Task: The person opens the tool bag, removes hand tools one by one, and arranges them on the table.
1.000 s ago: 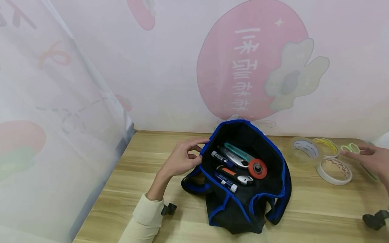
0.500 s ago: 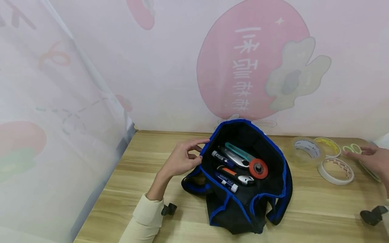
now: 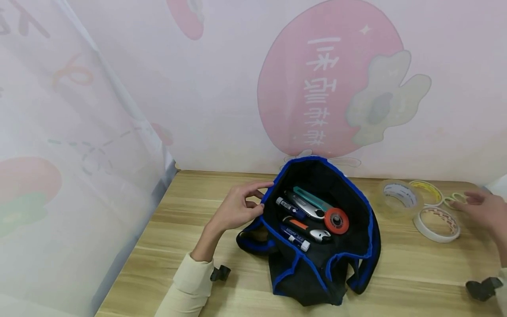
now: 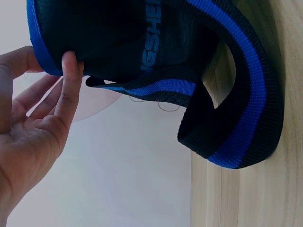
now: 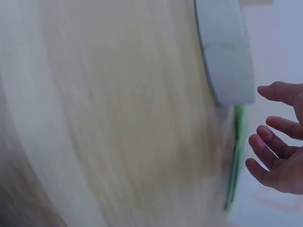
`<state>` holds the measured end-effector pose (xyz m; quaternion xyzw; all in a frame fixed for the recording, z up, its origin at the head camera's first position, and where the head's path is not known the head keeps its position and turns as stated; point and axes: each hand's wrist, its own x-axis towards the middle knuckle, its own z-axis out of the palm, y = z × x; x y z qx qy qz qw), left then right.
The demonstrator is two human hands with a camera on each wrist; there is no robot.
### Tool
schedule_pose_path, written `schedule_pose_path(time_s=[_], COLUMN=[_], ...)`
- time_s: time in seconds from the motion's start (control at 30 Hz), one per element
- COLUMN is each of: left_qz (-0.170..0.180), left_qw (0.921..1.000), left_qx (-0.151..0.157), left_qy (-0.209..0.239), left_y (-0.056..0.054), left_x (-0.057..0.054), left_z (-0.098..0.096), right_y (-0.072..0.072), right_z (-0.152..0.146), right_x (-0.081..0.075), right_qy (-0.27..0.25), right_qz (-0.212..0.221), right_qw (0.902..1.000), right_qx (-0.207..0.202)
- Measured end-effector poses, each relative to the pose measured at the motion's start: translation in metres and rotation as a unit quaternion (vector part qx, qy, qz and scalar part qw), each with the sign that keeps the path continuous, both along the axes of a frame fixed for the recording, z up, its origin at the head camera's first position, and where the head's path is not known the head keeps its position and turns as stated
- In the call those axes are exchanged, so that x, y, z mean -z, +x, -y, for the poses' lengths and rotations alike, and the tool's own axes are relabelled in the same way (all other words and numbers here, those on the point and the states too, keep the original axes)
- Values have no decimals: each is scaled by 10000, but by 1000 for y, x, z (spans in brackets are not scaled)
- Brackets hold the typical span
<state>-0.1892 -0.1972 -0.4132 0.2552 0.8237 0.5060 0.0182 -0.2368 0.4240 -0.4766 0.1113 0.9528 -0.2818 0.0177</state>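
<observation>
In the head view my left hand [image 3: 241, 204] holds the blue-edged rim of a black tool bag [image 3: 309, 273]. The left wrist view shows its thumb and fingers on either side of that rim. Inside the bag lie two blue marker-like sticks [image 3: 291, 207], utility knives [image 3: 303, 203], a teal tool [image 3: 309, 197] and a red disc [image 3: 336, 220]. My right hand [image 3: 481, 207] is at the far right, over pale green scissors [image 3: 453, 199] whose looped handles show; the rest is hidden. In the right wrist view its fingers are spread, apart from a green strip [image 5: 236, 156].
Left of the scissors are a clear tape roll [image 3: 400, 198], a yellow-cored roll [image 3: 428, 192] and a white roll [image 3: 437, 225]. The wooden table [image 3: 166, 246] meets a printed curtain [image 3: 218, 101] at its back edge. A strap [image 3: 366, 268] loops beside the bag.
My right hand has shifted slightly. The scissors' handles sit a little lower, and the green strip that showed below the hand is out of sight in the head view. The left hand and bag stay put.
</observation>
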Motion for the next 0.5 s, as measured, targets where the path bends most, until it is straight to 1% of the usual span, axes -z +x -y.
schedule_pose_path(time_s=[0.13, 0.2, 0.27, 0.37, 0.5], left_qz=[29, 31, 17, -9, -38], left_qw=[10000, 10000, 10000, 10000, 10000], left_qx=[10, 12, 6, 8, 14], left_qy=[0, 7, 6, 11, 3], left_y=[0, 0, 0, 0, 0], left_x=[-1, -1, -1, 0, -1], left_z=[-1, -1, -1, -1, -1], right_y=[6, 7, 8, 10, 14], right_z=[16, 27, 41, 61, 86], right_x=[-11, -18, -26, -40, -56], right_qy=[363, 503, 566, 540, 403], right_qz=[-529, -750, -922, -1005, -1072], right_qw=[9967, 9937, 9913, 9892, 9855], right_qx=[-504, -669, -750, -924, -1254])
